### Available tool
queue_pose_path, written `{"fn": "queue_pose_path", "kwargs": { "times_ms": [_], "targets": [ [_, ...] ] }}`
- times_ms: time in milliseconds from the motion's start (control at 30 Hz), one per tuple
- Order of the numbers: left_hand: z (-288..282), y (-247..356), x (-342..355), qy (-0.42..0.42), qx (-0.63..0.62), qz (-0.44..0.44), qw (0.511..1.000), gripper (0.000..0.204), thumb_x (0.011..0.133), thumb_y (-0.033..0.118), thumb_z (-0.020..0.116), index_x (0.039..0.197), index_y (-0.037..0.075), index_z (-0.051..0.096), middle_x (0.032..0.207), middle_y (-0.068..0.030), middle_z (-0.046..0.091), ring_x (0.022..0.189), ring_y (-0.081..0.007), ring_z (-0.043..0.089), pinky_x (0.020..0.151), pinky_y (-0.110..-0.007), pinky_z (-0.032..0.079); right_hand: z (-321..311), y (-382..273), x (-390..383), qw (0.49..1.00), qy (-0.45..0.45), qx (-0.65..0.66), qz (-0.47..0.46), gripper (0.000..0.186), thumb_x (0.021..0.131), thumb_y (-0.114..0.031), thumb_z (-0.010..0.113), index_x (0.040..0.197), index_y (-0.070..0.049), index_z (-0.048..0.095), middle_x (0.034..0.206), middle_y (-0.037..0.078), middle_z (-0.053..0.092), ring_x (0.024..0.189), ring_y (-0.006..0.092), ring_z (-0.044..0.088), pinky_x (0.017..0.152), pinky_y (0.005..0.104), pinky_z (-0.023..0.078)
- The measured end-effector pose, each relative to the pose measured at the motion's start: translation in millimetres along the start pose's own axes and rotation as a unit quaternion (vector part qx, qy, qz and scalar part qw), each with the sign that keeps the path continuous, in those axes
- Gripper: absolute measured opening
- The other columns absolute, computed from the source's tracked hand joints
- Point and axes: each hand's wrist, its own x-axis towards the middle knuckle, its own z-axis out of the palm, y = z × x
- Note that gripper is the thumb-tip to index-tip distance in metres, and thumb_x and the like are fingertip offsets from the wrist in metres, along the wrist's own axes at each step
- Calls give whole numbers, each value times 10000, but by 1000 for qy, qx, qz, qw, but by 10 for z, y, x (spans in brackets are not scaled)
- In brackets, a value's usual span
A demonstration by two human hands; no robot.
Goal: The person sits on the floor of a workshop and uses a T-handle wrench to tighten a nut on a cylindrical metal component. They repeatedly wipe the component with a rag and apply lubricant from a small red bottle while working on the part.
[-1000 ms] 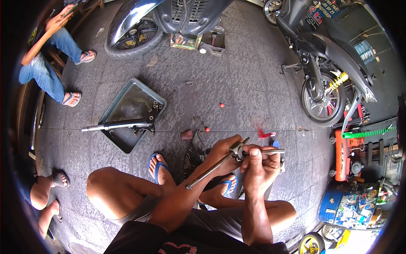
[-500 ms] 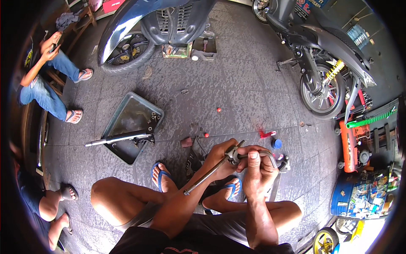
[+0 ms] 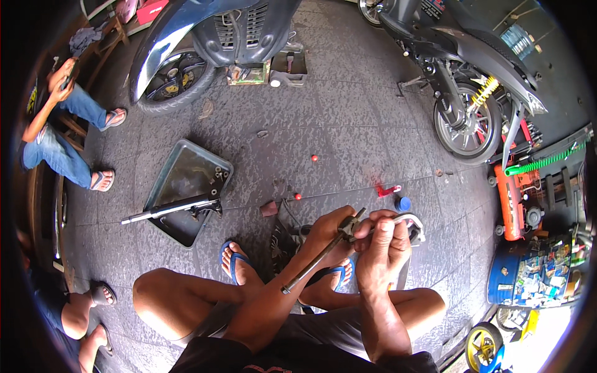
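Note:
My left hand [image 3: 328, 239] is closed at a thick metal hub with a long thin metal rod [image 3: 311, 267] through it. The rod slants down to the left across my forearm. Beside it, my right hand [image 3: 384, 252] is closed, thumb on top, round a bent silver-grey metal bar [image 3: 411, 219] that curves out past the fingers. The two hands almost touch; whether the hub and bar are joined is hidden by the fingers. Dark parts [image 3: 283, 248] lie on the floor between my feet, partly covered by my left arm.
Left of my feet, a shallow tray [image 3: 180, 242] bears a fork tube [image 3: 165, 209] and small rings. A blue cap [image 3: 403, 203], red piece [image 3: 387, 191] and red balls lie ahead. Motorcycles [image 3: 466, 118] stand beyond. An orange tank [image 3: 511, 208] is at right; people sit at left.
Both hands stay close together with the same metal pieces. The rod's lower end has shifted slightly right and down, and the right hand has turned a little. The whole view has shifted slightly.

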Motion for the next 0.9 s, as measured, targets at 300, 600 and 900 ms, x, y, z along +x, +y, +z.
{"fn": "queue_pose_path", "kwargs": {
  "times_ms": [300, 600, 900],
  "targets": [
    [-149, 131, 1, 8, 69, 33, 997, 318, 680, 68, 804, 878, 30, 558, 734, -133, 571, 661, -319, 614, 616, -391, 485, -231, -74, 94, 999, -28, -10, 34, 233, 1053, -199, 531, 1134, 10, 595, 889, 120, 703, 641, 102, 587, 625, 242, 507],
    [-144, 109, 24, 4, 71, 47, 996, 343, 718, 157, 839, 872, 32, 560, 745, -136, 582, 666, -327, 617, 611, -398, 480, -287, -294, 186, 938, -164, -278, -124, 159, 933, -67, 686, 1076, 2, 687, 1007, 129, 713, 866, 242, 704, 763, 324, 552],
    [-100, 89, 23, 15, 68, 67, 995, 340, 735, 185, 835, 868, 35, 560, 740, -137, 580, 659, -346, 615, 606, -406, 480, -366, -300, 129, 932, -163, -317, -63, 228, 916, -56, 701, 1138, -6, 683, 1009, 146, 737, 912, 260, 738, 782, 343, 575]
  ]
}}
